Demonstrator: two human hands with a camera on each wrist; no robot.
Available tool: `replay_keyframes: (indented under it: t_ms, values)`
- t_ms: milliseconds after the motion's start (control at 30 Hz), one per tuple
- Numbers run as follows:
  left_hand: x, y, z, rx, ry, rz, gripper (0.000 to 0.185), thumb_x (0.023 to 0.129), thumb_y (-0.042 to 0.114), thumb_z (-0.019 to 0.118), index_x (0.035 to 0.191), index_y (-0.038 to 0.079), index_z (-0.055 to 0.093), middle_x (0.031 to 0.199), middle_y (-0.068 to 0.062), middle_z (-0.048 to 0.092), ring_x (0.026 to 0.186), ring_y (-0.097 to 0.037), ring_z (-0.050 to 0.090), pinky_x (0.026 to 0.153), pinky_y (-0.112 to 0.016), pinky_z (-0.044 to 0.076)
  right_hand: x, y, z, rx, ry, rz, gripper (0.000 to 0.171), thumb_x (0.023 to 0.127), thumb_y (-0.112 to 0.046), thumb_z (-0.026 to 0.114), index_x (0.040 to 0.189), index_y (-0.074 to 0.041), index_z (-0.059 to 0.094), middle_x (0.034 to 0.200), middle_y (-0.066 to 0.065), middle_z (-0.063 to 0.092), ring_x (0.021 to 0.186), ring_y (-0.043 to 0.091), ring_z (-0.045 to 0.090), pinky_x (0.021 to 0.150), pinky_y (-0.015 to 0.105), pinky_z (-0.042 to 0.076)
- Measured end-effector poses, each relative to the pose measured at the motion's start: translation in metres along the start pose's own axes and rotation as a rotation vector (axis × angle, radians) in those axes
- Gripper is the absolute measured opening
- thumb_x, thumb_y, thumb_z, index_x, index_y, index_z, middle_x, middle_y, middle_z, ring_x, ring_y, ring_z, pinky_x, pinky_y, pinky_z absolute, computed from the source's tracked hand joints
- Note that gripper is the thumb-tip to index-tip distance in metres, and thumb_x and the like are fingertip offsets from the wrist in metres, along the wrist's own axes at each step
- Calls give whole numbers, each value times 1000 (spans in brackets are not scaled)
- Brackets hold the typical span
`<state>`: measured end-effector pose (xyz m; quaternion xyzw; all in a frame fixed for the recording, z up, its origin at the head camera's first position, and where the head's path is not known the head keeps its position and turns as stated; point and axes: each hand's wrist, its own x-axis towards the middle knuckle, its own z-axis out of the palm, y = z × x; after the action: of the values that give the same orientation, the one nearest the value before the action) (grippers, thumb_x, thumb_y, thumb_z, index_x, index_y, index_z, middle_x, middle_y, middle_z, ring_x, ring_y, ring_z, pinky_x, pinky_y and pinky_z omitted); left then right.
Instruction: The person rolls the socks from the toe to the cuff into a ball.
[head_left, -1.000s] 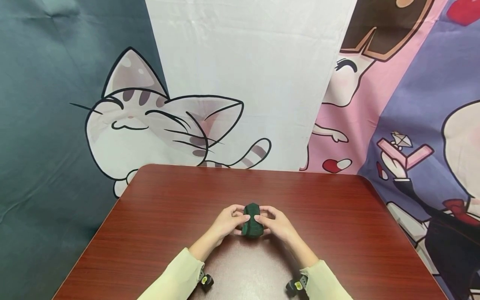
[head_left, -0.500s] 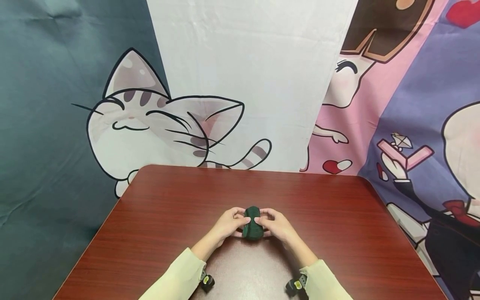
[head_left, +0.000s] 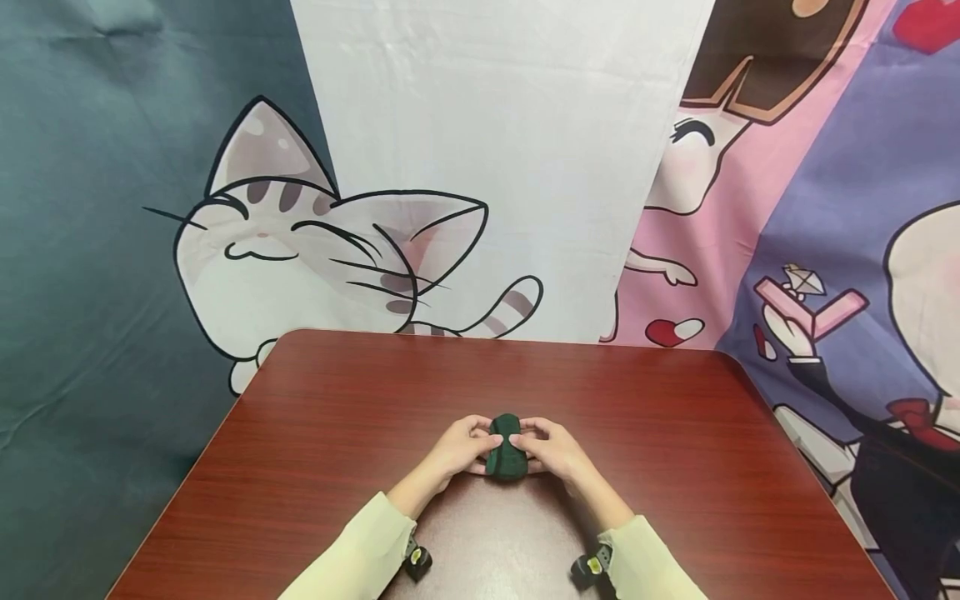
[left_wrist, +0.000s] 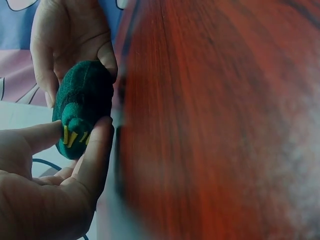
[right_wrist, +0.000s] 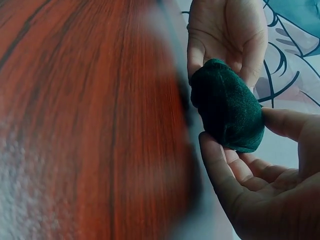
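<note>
A rolled-up dark green sock (head_left: 506, 447) is pinched between the left hand (head_left: 459, 446) at 9 o'clock and the right hand (head_left: 553, 451) at 3, held over the table (head_left: 315, 433), so the rolling looks basically done, only setting down left.

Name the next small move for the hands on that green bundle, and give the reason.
Probably press the last loose edge in with the thumbs. The dark green rolled sock sits pinched between the left hand and the right hand just above the wooden table. It already looks compact, with yellow marks showing at one end in the left wrist view.
</note>
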<state>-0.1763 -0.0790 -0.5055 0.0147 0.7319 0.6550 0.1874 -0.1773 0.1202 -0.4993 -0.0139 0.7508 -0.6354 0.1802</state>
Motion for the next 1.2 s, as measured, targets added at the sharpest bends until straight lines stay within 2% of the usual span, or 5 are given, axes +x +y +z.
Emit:
replay_keyframes:
  t_ms: [467, 667, 900, 1200]
  values:
    - [2, -2, 1, 66, 10, -6, 45, 96, 19, 70, 132, -4, 54, 107, -13, 65, 82, -18, 69, 67, -34, 61, 1, 1, 0, -28, 10, 28, 51, 92, -22, 73, 131, 6, 58, 112, 16, 69, 87, 20, 69, 72, 37, 61]
    - [4, -1, 2, 65, 19, -10, 41, 96, 18, 70, 129, -4, 57, 113, -15, 66, 85, -18, 69, 68, -34, 61, 4, 2, 0, -47, 4, 28, 50, 92, -23, 73, 131, 5, 59, 111, 15, 69, 86, 19, 70, 71, 36, 61]
    - [3, 2, 2, 101, 40, -8, 38, 96, 16, 70, 126, -5, 59, 113, -15, 64, 85, -18, 67, 67, -33, 61, 3, -2, 2, -79, 8, 22, 46, 94, -22, 72, 129, 6, 61, 106, 14, 69, 82, 19, 69, 71, 37, 61]
    - [4, 2, 4, 187, 53, -4, 45, 97, 17, 69, 132, -8, 58, 113, -14, 65, 85, -17, 68, 64, -29, 60, 1, -2, 3, -151, 38, 16, 44, 94, -25, 71, 125, 6, 63, 101, 13, 69, 76, 18, 67, 68, 38, 61]
